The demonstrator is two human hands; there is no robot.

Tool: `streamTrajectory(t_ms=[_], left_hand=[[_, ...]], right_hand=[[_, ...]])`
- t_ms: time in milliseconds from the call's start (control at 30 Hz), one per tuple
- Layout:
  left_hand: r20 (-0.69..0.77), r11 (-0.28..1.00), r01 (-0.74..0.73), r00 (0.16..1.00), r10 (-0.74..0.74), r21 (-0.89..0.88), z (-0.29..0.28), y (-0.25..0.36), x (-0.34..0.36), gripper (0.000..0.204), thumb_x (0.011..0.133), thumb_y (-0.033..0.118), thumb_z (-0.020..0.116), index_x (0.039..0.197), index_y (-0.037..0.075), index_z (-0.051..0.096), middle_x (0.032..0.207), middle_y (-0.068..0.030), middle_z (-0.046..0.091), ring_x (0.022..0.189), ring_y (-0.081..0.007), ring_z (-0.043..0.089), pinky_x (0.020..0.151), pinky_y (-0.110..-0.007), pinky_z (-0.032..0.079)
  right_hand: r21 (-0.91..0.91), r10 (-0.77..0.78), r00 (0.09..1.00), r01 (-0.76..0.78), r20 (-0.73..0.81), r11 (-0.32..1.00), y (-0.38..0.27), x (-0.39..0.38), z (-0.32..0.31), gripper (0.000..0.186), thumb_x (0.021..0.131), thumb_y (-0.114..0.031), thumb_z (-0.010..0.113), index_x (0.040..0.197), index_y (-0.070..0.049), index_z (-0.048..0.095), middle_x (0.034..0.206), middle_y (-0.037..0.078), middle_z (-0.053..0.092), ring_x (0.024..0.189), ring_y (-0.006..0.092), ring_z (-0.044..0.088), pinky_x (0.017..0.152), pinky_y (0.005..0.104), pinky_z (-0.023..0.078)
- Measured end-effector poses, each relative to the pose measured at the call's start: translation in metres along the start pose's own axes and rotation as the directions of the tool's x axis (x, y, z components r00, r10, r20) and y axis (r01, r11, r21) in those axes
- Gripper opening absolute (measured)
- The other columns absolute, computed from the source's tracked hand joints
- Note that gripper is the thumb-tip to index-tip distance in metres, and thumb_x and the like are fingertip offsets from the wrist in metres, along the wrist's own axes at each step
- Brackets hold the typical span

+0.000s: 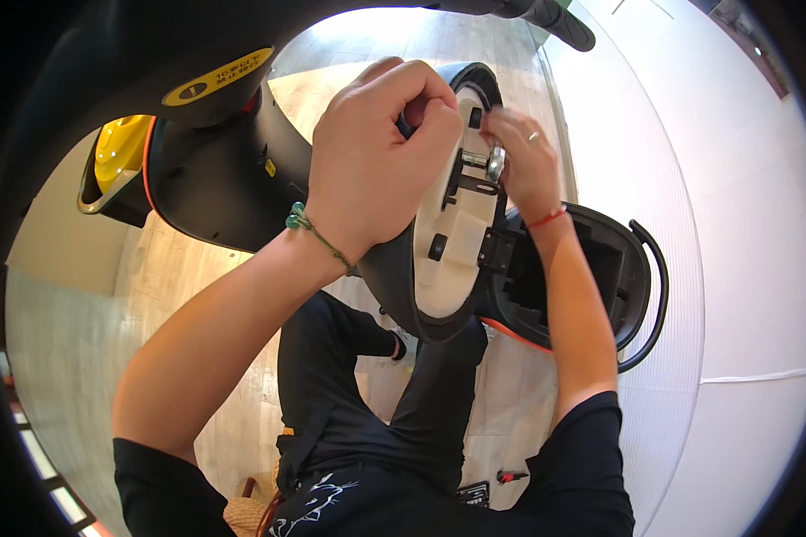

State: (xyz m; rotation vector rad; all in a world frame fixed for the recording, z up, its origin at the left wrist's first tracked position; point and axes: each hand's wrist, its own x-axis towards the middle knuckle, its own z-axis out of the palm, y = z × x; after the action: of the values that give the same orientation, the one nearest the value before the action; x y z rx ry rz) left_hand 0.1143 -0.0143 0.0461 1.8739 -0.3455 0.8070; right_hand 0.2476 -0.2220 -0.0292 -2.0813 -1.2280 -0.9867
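1. Head view: the tipped-up seat (448, 291) stands between my hands.
2. My left hand (381, 148), fingers folded, is at its left edge; any pinch I can't see.
3. My right hand (528, 166), fingers bent, blurs at its right edge; grip unclear.
4. A left-hand slip could swing the seat onto my fingers.
5. Counted: one seat; on it one metal loop (497, 164), two black bumpers (437, 247); right of it one bin (634, 286).

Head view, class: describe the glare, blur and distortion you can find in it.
In the head view, strong light washes out the floor near the top; the right hand looks softer than the left hand, perhaps motion blur; the ribbed white panel bows along its edge, and the corners go black.
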Motion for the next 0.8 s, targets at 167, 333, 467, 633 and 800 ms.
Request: streamTrajectory(t_ms=[167, 333, 467, 633, 800], left_hand=[[-0.017, 0.999, 0.022, 1.0, -0.021, 0.037, -0.003, -0.001, -0.002, 0.009, 0.091, 0.002, 0.055, 0.088, -0.001, 0.064, 0.084, -0.0008, 0.055, 0.072, -0.0067, 0.047, 0.066, -0.023, 0.039], [-0.032, 0.999, 0.041, 0.999, -0.04, 0.017, -0.005, 0.004, -0.003, 0.008, 0.091, 0.002, 0.056, 0.088, 0.0, 0.063, 0.084, -0.0011, 0.055, 0.072, -0.007, 0.047, 0.066, -0.023, 0.038], [-0.082, 0.999, 0.05, 0.995, -0.049, 0.0, -0.004, 0.001, -0.004, 0.009, 0.085, 0.011, 0.061, 0.084, 0.003, 0.065, 0.073, -0.0083, 0.054, 0.064, -0.0198, 0.052, 0.062, -0.032, 0.043], [-0.09, 0.999, 0.046, 0.995, -0.047, -0.012, -0.002, 0.001, -0.003, 0.009, 0.085, 0.01, 0.062, 0.084, 0.003, 0.065, 0.073, -0.0074, 0.053, 0.063, -0.0182, 0.052, 0.062, -0.031, 0.043], [-0.099, 0.998, 0.057, 0.993, -0.058, -0.017, -0.001, 0.003, -0.003, 0.009, 0.086, 0.01, 0.061, 0.083, 0.002, 0.065, 0.072, -0.0072, 0.054, 0.062, -0.0179, 0.051, 0.061, -0.031, 0.043]], right_hand=[[-0.239, -0.21, 0.977, 0.209, 0.02, 0.948, 0.003, 0.033, -0.013, 0.025, 0.081, -0.002, 0.068, 0.104, -0.012, 0.07, 0.113, 0.003, 0.069, 0.115, 0.0251, 0.065, 0.092, 0.0364, 0.056], [-0.25, -0.169, 0.983, 0.144, -0.078, 0.957, -0.005, 0.021, -0.01, 0.027, 0.08, -0.001, 0.069, 0.105, -0.011, 0.069, 0.116, 0.005, 0.069, 0.118, 0.0273, 0.065, 0.095, 0.0378, 0.056], [0.121, 0.263, 0.955, -0.248, -0.133, 0.961, -0.019, -0.001, 0.011, 0.024, 0.086, 0.004, 0.07, 0.108, -0.007, 0.07, 0.111, 0.011, 0.072, 0.108, 0.0287, 0.069, 0.09, 0.0347, 0.056], [0.588, 0.65, 0.76, -0.52, -0.012, 0.619, -0.022, -0.031, 0.001, 0.018, 0.092, -0.002, 0.07, 0.11, -0.002, 0.07, 0.103, 0.005, 0.074, 0.094, 0.0125, 0.07, 0.084, 0.0248, 0.053], [0.54, 0.575, 0.722, -0.681, 0.385, 0.494, -0.063, -0.051, -0.037, 0.026, 0.097, -0.003, 0.065, 0.121, 0.004, 0.061, 0.098, 0.004, 0.069, 0.087, 0.0073, 0.062, 0.079, 0.0236, 0.051]])
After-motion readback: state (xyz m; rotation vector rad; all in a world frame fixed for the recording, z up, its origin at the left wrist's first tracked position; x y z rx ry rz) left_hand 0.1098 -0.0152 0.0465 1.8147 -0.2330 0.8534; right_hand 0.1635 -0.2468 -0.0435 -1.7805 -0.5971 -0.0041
